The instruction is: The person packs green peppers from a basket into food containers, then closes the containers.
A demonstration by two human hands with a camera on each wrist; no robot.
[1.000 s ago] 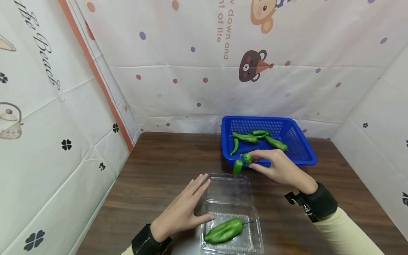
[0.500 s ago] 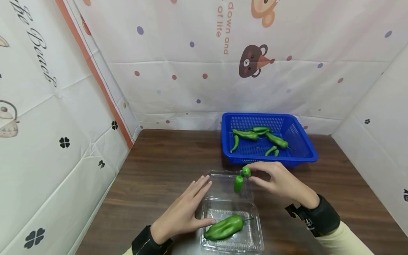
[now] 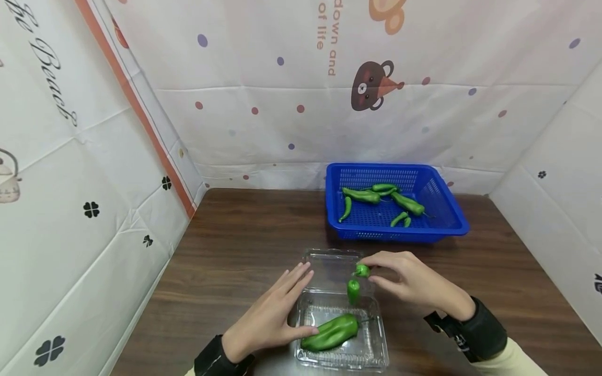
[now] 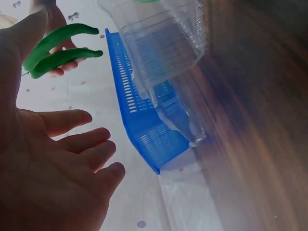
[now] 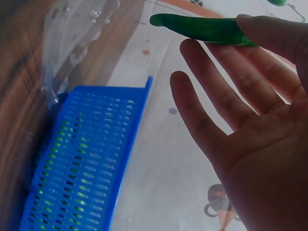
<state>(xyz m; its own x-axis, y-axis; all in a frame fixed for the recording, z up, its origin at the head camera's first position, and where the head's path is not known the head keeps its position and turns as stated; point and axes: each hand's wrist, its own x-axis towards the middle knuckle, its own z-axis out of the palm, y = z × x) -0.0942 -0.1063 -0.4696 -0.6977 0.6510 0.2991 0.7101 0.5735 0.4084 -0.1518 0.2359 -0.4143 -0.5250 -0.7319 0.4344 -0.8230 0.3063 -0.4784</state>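
My right hand (image 3: pixel 414 284) pinches two small peppers (image 3: pixel 354 289) hanging tip-down just above the clear box (image 3: pixel 376 339), left hand (image 3: pixel 268 318) flat beside it.

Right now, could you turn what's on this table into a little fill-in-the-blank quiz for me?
1. The right hand pinches small green ____.
2. The blue basket stands at the ____ of the table.
3. One large pepper lies in the clear ____.
4. The left hand rests flat, holding ____.

Missing words: peppers; back; container; nothing
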